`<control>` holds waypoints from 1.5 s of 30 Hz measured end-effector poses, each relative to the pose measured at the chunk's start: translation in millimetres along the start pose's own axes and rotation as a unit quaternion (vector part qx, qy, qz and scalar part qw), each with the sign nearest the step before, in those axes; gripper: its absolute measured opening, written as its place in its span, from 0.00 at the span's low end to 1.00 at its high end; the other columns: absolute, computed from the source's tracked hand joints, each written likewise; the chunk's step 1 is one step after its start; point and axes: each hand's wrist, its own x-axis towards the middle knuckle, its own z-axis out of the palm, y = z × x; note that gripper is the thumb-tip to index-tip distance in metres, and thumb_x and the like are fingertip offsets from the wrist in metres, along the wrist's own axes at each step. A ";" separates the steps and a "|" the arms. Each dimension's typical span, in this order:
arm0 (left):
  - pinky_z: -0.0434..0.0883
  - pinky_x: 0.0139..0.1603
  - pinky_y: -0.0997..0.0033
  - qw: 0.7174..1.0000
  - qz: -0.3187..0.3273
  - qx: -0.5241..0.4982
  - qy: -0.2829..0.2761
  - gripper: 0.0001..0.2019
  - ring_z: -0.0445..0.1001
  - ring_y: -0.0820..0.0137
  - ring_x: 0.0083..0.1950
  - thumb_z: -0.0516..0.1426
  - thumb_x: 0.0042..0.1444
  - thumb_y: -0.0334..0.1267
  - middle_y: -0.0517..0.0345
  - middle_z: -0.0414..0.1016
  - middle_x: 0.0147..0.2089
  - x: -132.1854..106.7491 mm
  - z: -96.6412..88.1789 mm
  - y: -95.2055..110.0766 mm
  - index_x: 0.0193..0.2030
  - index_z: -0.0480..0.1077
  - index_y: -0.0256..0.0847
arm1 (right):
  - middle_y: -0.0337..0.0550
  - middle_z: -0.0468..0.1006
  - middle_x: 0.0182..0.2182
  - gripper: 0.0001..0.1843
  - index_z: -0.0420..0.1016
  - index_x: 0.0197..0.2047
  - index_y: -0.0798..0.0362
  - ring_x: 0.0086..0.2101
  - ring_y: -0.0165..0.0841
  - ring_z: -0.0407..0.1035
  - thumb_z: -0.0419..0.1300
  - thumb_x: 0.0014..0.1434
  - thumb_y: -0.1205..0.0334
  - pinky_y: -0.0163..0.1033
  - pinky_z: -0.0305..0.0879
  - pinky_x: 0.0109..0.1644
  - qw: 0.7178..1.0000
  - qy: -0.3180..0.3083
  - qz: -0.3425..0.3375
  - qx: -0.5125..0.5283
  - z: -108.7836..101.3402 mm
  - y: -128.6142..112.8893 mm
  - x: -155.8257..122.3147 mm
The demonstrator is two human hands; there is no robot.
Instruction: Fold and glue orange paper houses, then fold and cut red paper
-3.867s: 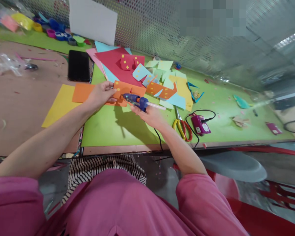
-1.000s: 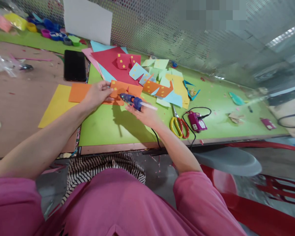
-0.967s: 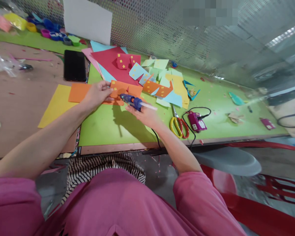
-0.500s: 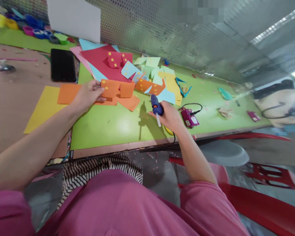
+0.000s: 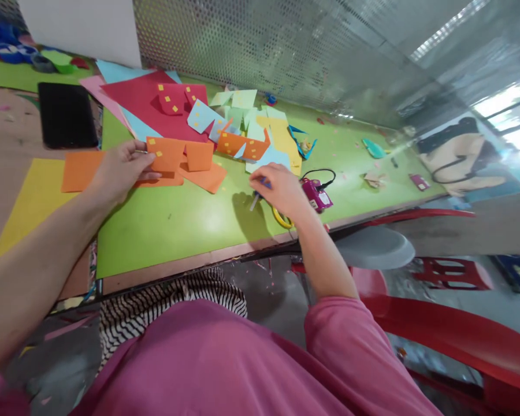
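My left hand pinches the left edge of a folded orange paper piece with small yellow squares on it. Flat orange paper lies beneath that piece, and a yellow sheet lies under my wrist. My right hand is low over the table, its fingers curled over a blue glue gun. A pale glue stick pokes out of the gun; most of the gun is hidden by the hand. Yellow-handled scissors show partly below my right palm.
Behind my hands lie cut papers: a red sheet, pale green scraps and another dotted orange piece. A black phone is at left. A purple box with a cable sits right, and a red chair stands beyond the table edge.
My right hand has lowered the glue gun towards the table and turned over it, covering most of it. My left hand keeps its pinch on the orange paper. The view has shifted right.
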 end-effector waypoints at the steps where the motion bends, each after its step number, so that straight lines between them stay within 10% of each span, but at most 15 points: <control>1: 0.81 0.38 0.79 1.000 -0.001 0.000 0.001 0.10 0.75 0.81 0.28 0.58 0.64 0.24 0.66 0.76 0.29 -0.4 -0.1 0.2 0.35 0.71 0.42 | 0.47 0.79 0.42 0.10 0.81 0.43 0.50 0.43 0.41 0.71 0.59 0.66 0.57 0.47 0.65 0.52 1.000 -0.026 -0.005 0.017 7.3 -10.7 6.2; 8: 0.81 0.39 0.78 1.000 0.007 -0.003 -0.009 0.09 0.75 0.80 0.29 0.58 0.64 0.24 0.64 0.77 0.30 2.0 -1.1 -2.4 0.36 0.72 0.41 | 0.47 0.80 0.42 0.07 0.81 0.44 0.54 0.41 0.36 0.71 0.62 0.64 0.64 0.42 0.62 0.48 0.994 -0.087 -0.011 0.063 40.1 -30.9 36.0; 45: 0.81 0.39 0.75 1.000 0.019 0.003 -0.022 0.05 0.76 0.79 0.27 0.58 0.64 0.25 0.63 0.78 0.33 7.0 -0.5 -6.9 0.40 0.71 0.39 | 0.42 0.77 0.38 0.01 0.75 0.39 0.51 0.36 0.33 0.67 0.61 0.64 0.65 0.41 0.60 0.45 0.986 -0.104 -0.077 0.103 30.2 -35.7 39.2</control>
